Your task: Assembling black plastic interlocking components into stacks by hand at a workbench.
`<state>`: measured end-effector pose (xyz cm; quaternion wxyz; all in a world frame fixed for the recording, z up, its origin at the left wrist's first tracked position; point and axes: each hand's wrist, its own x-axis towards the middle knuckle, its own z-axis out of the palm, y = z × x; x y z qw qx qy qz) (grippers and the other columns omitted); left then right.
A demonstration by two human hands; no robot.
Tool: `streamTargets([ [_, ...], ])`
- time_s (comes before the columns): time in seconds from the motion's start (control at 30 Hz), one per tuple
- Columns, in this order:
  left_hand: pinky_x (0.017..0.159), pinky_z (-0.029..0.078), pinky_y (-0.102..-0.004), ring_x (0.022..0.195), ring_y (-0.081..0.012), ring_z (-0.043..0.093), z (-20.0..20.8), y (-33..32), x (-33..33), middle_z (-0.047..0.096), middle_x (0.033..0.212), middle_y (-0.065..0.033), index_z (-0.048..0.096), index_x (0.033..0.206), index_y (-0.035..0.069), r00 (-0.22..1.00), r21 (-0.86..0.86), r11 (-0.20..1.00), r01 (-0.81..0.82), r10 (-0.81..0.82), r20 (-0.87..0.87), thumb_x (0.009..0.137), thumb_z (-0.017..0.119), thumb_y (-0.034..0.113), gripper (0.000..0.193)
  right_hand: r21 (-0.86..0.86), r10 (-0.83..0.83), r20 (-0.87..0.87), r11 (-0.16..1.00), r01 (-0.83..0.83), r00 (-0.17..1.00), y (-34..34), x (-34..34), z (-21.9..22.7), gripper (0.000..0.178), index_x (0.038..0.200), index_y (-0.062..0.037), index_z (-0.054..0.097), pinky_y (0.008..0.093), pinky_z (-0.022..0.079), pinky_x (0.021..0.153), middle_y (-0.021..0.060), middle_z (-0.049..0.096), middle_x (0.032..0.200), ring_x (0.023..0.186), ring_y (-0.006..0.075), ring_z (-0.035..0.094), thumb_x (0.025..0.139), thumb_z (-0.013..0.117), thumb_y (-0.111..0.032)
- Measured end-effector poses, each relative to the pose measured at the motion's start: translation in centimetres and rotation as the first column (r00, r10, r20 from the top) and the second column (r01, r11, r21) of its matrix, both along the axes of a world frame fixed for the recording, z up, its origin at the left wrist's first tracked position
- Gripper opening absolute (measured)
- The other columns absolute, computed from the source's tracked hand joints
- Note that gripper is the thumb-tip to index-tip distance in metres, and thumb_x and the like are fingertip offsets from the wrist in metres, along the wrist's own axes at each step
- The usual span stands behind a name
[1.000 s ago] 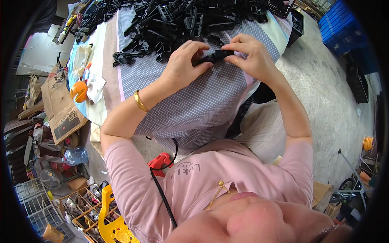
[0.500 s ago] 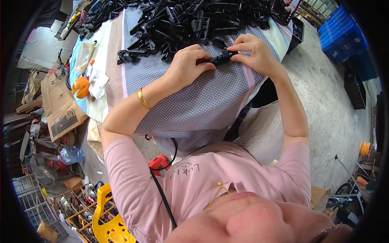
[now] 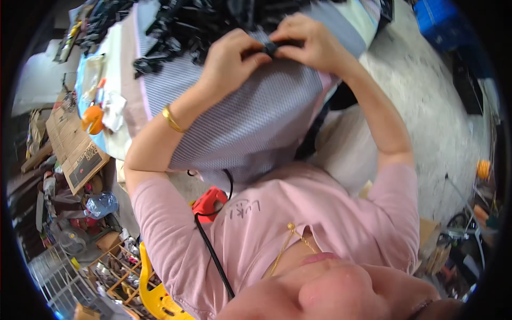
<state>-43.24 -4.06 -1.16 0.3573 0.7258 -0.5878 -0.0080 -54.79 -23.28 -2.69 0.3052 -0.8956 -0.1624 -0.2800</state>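
Note:
Between my two hands is a small black plastic part [image 3: 270,49], blurred and mostly covered by fingers. My left hand [image 3: 230,60] pinches its left end between thumb and fingers. At the other end, my right hand [image 3: 308,44] grips it the same way. Just beyond them lies a large heap of black plastic parts [image 3: 178,31], piled on a table covered with a grey patterned cloth [image 3: 213,112]. The exact shape of the held part cannot be made out.
On the table's left side are an orange round object [image 3: 92,119] and crumpled white tissue [image 3: 113,112]. A flattened cardboard box [image 3: 74,144] leans at the left. Lower left stands a yellow chair [image 3: 154,293]; a blue crate [image 3: 445,24] is at the upper right.
The view has shifted, so the table and heap appear higher and further left. Both hands have drawn closer together around the black part, hiding more of it.

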Motion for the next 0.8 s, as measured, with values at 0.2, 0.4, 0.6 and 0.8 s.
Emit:
streamTargets([
  [0.2, 0.061, 0.051, -0.0256, 0.067, -0.0166, 0.062, -0.9, 0.0, 1.4, 0.062, 0.081, -0.0059, 0.069, 0.09, 0.002, 0.999, -0.027, 0.999, 0.03, -0.029, 0.027, 0.075, 0.078, 0.019, 0.024, 0.17, 0.035, -0.064, 0.985, -0.024, 0.997, 0.6, 0.1, 0.8, 0.029, 0.096, 0.0009, 0.069, 0.04, 0.048, 0.079, 0.0174, 0.065, 0.091, 0.09, 0.0332, 0.06, 0.072, 0.073, -0.015],
  [0.4, 0.059, 0.049, -0.0268, 0.065, -0.0176, 0.061, -0.3, -0.1, 0.3, 0.061, 0.08, -0.0078, 0.068, 0.089, 0.0, 1.0, 0.027, 1.0, 0.009, -0.008, -0.009, 0.074, 0.078, 0.015, 0.023, 0.047, -0.04, -0.017, 0.998, 0.041, 0.999, 0.2, -0.2, -0.9, 0.03, 0.104, -0.004, 0.068, 0.0322, 0.049, 0.078, 0.0092, 0.065, 0.101, 0.094, 0.0228, 0.06, 0.075, 0.071, -0.011],
  [0.6, 0.062, 0.05, -0.03, 0.068, -0.0214, 0.061, -0.2, 0.3, 0.4, 0.059, 0.08, -0.0093, 0.067, 0.09, -0.001, 0.997, 0.025, 0.999, 0.043, -0.041, -0.058, 0.075, 0.077, 0.013, 0.023, 0.164, -0.003, -0.172, 0.986, 0.032, 0.985, 0.3, -0.8, 0.1, 0.028, 0.105, -0.0044, 0.068, 0.0302, 0.049, 0.079, 0.0098, 0.064, 0.106, 0.094, 0.022, 0.06, 0.077, 0.07, -0.012],
  [0.8, 0.066, 0.051, -0.0302, 0.072, -0.0221, 0.061, 0.7, 0.7, 0.1, 0.06, 0.084, -0.0094, 0.068, 0.094, 0.0, 0.993, 0.072, 0.996, 0.057, -0.049, -0.112, 0.074, 0.076, 0.012, 0.024, 0.125, 0.008, -0.192, 0.992, 0.016, 0.981, 0.4, -0.7, 0.5, 0.029, 0.1, -0.0033, 0.07, 0.032, 0.048, 0.082, 0.0098, 0.065, 0.1, 0.095, 0.0241, 0.06, 0.073, 0.073, -0.012],
])
